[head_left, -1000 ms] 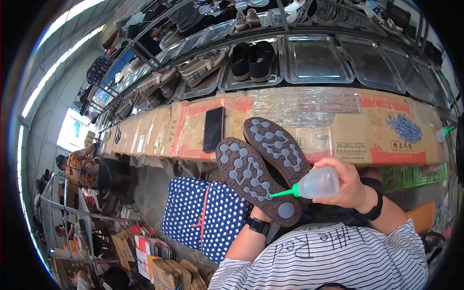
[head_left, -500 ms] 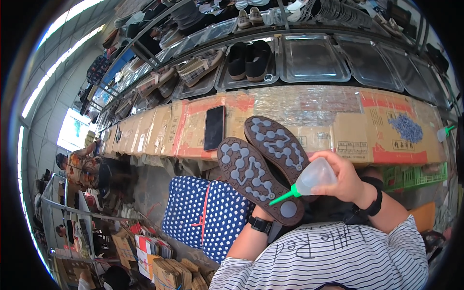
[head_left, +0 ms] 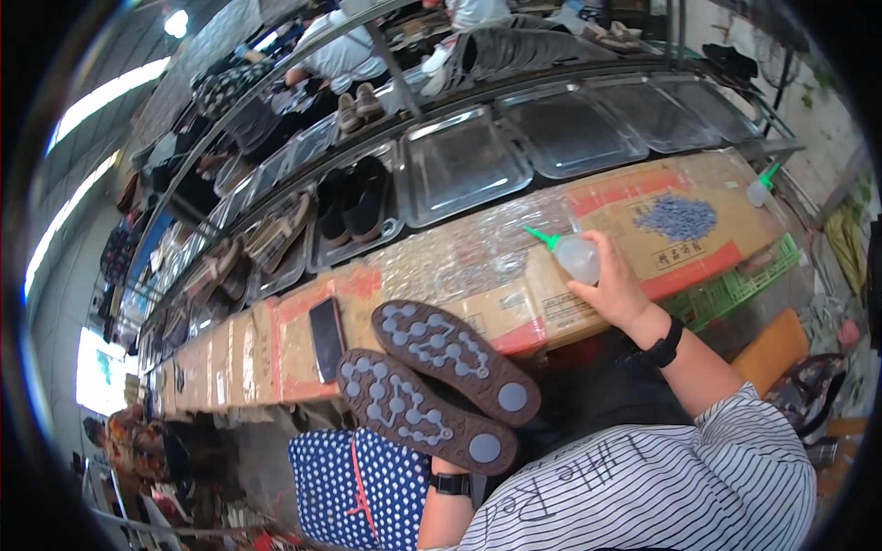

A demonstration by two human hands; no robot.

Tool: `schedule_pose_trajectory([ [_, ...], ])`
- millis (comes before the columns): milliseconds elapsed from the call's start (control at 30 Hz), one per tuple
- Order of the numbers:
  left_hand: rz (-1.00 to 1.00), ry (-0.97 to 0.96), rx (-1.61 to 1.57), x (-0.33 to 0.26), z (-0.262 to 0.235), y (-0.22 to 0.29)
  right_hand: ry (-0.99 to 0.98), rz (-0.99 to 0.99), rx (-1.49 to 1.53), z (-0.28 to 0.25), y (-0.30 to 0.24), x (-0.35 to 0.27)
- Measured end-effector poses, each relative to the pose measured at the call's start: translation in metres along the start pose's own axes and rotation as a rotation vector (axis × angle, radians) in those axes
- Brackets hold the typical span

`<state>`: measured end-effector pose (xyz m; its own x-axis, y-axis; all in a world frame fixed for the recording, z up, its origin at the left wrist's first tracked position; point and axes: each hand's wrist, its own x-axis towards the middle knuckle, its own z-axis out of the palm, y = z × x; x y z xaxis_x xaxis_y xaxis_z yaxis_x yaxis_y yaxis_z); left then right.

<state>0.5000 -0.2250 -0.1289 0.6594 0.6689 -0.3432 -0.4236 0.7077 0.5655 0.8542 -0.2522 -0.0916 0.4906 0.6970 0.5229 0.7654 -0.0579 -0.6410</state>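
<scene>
A pair of shoes lies soles up over my lap, the near shoe (head_left: 418,409) overlapping the far shoe (head_left: 450,354). Their brown soles carry grey-blue round pads joined by lines, plus a larger disc at each heel. From beneath, my left hand (head_left: 446,466) supports them; its fingers are hidden by the shoes. Held in the closed fingers of my right hand (head_left: 614,285) is a translucent squeeze bottle (head_left: 578,260) with a green pointed nozzle. It is above the cardboard-covered bench (head_left: 432,335), apart from the shoes, nozzle toward the far left.
Small blue-grey pieces (head_left: 675,219) lie heaped on the bench, with another green-nozzled bottle (head_left: 759,191) beyond. A phone (head_left: 327,340) sits left. Behind runs a rack with metal trays (head_left: 464,170) and black shoes (head_left: 352,202). A polka-dot cushion (head_left: 317,491) and green crate (head_left: 735,285) are lower.
My right hand has carried the bottle from the near shoe's heel out over the bench. The far shoe's heel now shows. The view has turned rightward.
</scene>
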Motion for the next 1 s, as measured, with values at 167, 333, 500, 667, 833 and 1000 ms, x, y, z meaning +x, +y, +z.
schedule_pose_trajectory([
  [167,-0.070,-0.090,0.018,-0.017,-0.033,-0.007,0.087,-0.037,0.081,-0.039,0.034,0.002],
  [333,-0.095,-0.124,0.031,-0.016,-0.042,-0.007,0.171,-0.059,-0.533,-0.073,0.085,0.016],
  [500,-0.094,-0.138,0.022,-0.017,-0.045,-0.010,0.102,-0.050,-0.559,-0.079,0.103,0.021],
  [667,-0.061,-0.095,0.027,-0.012,-0.023,-0.006,0.121,-0.169,-0.533,-0.072,0.089,0.029],
  [833,0.004,0.009,0.021,0.013,0.024,-0.001,-0.136,0.117,0.427,-0.040,-0.007,0.005],
  [1000,0.042,0.073,0.027,0.021,0.042,0.007,-0.680,0.376,1.101,0.015,-0.064,-0.016],
])
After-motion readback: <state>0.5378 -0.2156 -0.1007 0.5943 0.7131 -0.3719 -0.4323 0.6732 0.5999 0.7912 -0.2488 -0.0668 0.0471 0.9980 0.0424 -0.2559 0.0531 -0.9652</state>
